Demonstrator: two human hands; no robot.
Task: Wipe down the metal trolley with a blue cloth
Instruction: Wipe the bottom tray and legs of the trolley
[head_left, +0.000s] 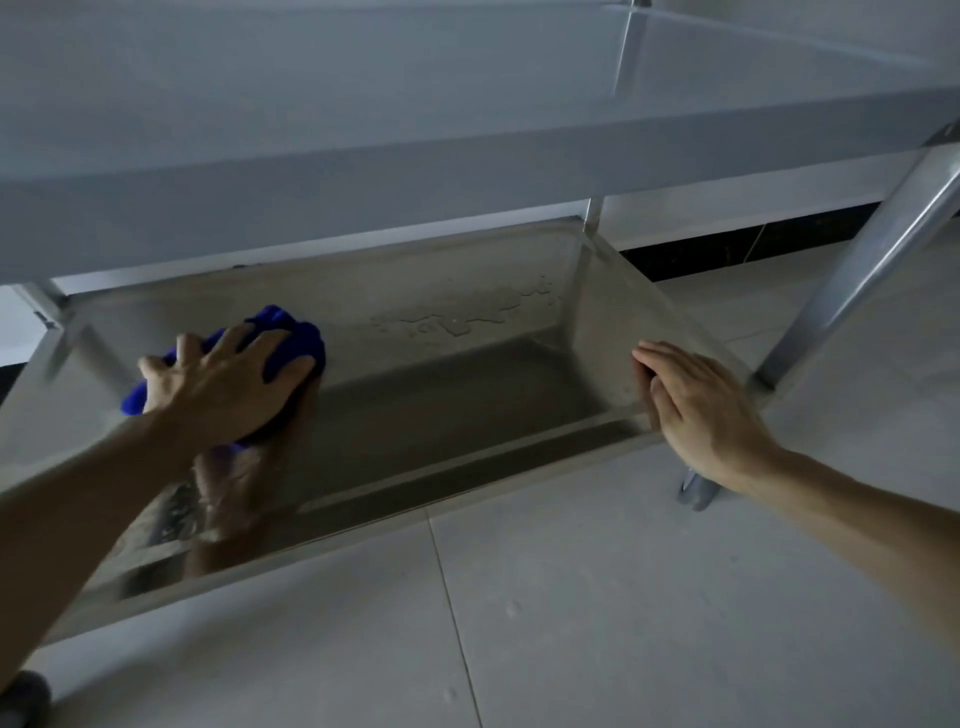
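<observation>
We are bent over the metal trolley (467, 171), working on its lower shelf (441, 395), a shallow, rigid steel tray whose floor looks wet and probably slick, with water streaks (457, 322) toward the back. The blue cloth (296, 332) lies bunched at the shelf's left end; we judge it soft, light and best held from above. Our left hand (223, 384) presses down on it, fingers curled over the wad. Our right hand (696, 410) is flat, fingers straight, resting against the shelf's right rim.
</observation>
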